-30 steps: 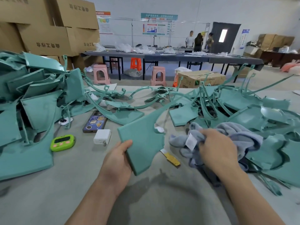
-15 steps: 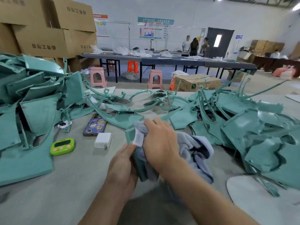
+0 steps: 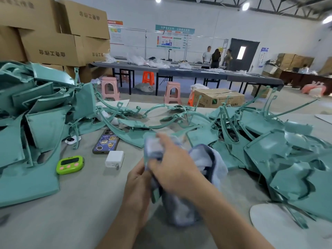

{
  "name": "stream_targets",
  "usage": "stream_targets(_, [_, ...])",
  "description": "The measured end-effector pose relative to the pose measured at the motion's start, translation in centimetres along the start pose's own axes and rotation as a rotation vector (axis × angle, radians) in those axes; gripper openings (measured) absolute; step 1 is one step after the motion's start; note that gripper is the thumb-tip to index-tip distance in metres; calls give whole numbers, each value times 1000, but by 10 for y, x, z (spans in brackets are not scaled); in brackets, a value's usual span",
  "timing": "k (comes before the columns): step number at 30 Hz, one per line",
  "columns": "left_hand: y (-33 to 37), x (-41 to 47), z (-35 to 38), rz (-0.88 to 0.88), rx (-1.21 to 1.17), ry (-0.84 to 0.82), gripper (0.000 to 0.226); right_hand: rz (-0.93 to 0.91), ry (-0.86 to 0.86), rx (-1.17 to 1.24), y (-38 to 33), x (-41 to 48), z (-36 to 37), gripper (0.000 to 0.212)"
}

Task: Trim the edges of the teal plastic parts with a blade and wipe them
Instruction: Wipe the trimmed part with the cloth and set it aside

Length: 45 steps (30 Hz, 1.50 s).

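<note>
Evidently the step in hand is wiping: the left hand (image 3: 138, 180) grips one teal part (image 3: 155, 194) by its near edge, seemingly lifted clear of the counter (image 3: 80, 203), while the right hand (image 3: 173, 166) clutches a bunched blue-grey cloth (image 3: 206, 159) against the part's face. The right hand is blurred, so just how its fingers lie on the cloth cannot be told, and most of the part is hidden behind hand and cloth. To do this well, the left hand's grip should probably be firm, so the part does not flex or twist under the rub. The cloth should run across the whole face and out over the trimmed edges, where shavings would likely cling. Turning the cloth to a fresh patch may help. No blade shows in view. More teal pieces lie in a left heap (image 3: 41, 126) and a right heap (image 3: 280, 151) on the counter; which heap is finished cannot be told. As for writing, the cardboard boxes (image 3: 52, 45) carry bold dark characters that appear mirror-reversed, and the phone (image 3: 106, 142) wears cartoon stickers. The floor box (image 3: 219, 99) bears a green logo, the wall posters (image 3: 172, 36) are too small to read, and the green timer (image 3: 70, 165) shows no legible digits
</note>
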<state>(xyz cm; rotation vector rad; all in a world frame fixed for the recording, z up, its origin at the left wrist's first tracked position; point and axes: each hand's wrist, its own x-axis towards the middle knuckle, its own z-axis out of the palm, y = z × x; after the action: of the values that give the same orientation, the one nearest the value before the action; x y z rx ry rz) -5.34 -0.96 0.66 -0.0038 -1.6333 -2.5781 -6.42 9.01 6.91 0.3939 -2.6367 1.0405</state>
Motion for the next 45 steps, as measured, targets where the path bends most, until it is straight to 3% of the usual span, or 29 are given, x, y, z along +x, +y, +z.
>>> stream_targets(2, [1,2,3,-4,1,86,29,-132,-212,-95,6,-12,-4,63])
stream_targets(4, [1,2,4,-23,-75,113,29,-204,-241,-301,21,-12,-9,81])
stream_targets(6, [0,3,1,-46,-127,64,31,-218,-122,-446,30,-16,-6,75])
stream_targets(9, [-5,2,-5,50,29,46,25,-82,171,-350,47,-16,-12,43])
stream_targets(12, [-1,-5,-11,419,435,5,39,322,434,-149,64,-13,-51,17])
stream_targets(13, [0,-6,-14,586,612,4,45,368,530,-63,64,-16,-65,14])
stream_targets(15, [-2,-4,-19,870,883,-22,42,245,730,-25,52,-29,-80,19])
stream_targets(17, [-8,-5,-16,1024,979,-109,33,44,593,-16,23,-42,-76,16])
stream_targets(19, [-16,-7,-11,1142,1042,-172,30,-27,186,48,2,-50,-58,19])
stream_targets(21, [-20,-9,-11,1197,1079,-174,29,-46,-47,-65,2,-51,-42,23])
stream_targets(25, [-19,-10,-13,1115,1083,-270,23,14,-48,-139,26,-26,-43,18])
stream_targets(28, [-17,-13,-4,1130,1032,-294,22,-9,-152,-483,32,4,-46,6])
stream_targets(31, [-21,-16,-2,1111,1047,-244,27,-39,-16,-763,41,20,-46,16])
stream_targets(33, [-20,-20,-3,1083,1085,-198,30,37,163,-718,57,22,-58,19])
stream_targets(35, [-11,-20,-5,1014,1090,-109,31,223,316,-558,80,19,-78,17])
stream_targets(37, [-1,-17,-11,864,1042,110,30,400,294,-469,102,9,-92,25])
stream_targets(40, [15,-7,-20,566,747,484,36,427,41,-574,107,-17,-88,89])
stream_targets(41, [21,-1,-23,491,574,536,39,363,34,-593,100,-24,-83,98])
stream_targets(43, [31,8,-30,357,168,530,39,208,110,-520,79,-34,-73,84])
stream_targets(45, [37,10,-33,217,-110,480,35,169,130,-316,53,-40,-63,34])
